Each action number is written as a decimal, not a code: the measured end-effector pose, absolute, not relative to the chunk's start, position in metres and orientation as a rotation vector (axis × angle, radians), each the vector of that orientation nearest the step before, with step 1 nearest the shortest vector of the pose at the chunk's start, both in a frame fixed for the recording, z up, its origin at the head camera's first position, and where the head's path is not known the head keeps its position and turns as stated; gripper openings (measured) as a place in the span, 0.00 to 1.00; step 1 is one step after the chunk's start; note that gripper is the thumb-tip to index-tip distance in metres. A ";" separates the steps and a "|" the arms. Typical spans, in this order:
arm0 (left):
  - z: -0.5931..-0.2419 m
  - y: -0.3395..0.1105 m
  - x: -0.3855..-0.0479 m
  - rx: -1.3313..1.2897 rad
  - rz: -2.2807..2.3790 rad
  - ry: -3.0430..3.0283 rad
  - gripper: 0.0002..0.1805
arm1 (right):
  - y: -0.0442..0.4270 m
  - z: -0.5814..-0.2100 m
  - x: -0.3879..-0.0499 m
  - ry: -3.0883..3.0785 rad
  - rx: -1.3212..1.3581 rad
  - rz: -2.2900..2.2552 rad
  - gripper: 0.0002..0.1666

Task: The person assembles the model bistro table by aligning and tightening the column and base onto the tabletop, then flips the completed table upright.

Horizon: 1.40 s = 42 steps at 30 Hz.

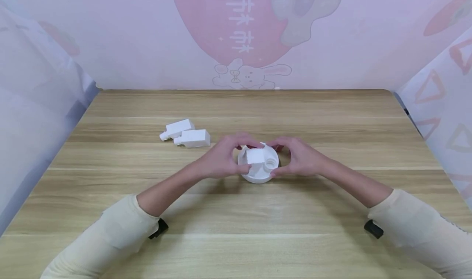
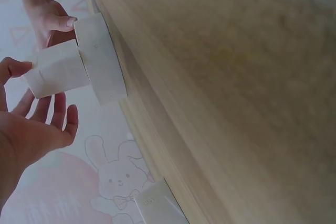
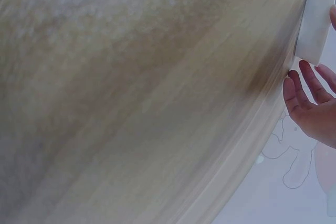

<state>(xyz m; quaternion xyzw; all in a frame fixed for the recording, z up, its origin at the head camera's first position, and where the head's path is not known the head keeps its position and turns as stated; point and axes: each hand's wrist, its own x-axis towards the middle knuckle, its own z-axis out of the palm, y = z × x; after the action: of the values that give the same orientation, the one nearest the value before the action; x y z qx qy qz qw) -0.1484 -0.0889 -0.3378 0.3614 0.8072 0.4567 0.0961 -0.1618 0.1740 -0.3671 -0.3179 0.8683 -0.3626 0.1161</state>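
Pinches a white, square-sided, plastic-looking block (image 1: 255, 155) between the thumb and fingers of the left hand (image 1: 223, 156). Stands upright inside a white, round, shallow-walled dish (image 1: 259, 181), towards the dish's left part and just beside a white, threaded, circular ring (image 1: 271, 164). Clasps the dish's right edge with the right hand (image 1: 301, 158), with thumb on the near side and fingers round the far side (meeting the wall at the fingertips in the right wrist view). Rests flat on a pale brown, wood-grained table (image 1: 324, 123). Includes also, beyond the left hand and to its left, two white, square-sided, narrow-necked bottles (image 1: 194, 138), lying on their sides with necks pointing left.
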 end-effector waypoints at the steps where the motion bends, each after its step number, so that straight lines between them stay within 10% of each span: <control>1: -0.338 -0.089 -0.149 1.091 1.359 2.368 0.26 | 0.174 -0.367 -0.162 2.547 -0.930 -1.058 0.44; 42: -0.336 -0.109 -0.137 1.000 1.187 2.543 0.29 | 0.173 -0.368 -0.160 2.553 -0.922 -1.074 0.44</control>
<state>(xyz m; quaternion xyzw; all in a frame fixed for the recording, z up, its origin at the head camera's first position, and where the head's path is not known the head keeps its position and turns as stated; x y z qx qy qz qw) -0.1368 -0.1091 -0.3360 0.3347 0.8507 0.3973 0.0810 -0.1601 0.1727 -0.3683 -0.3138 0.8692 -0.3657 0.1112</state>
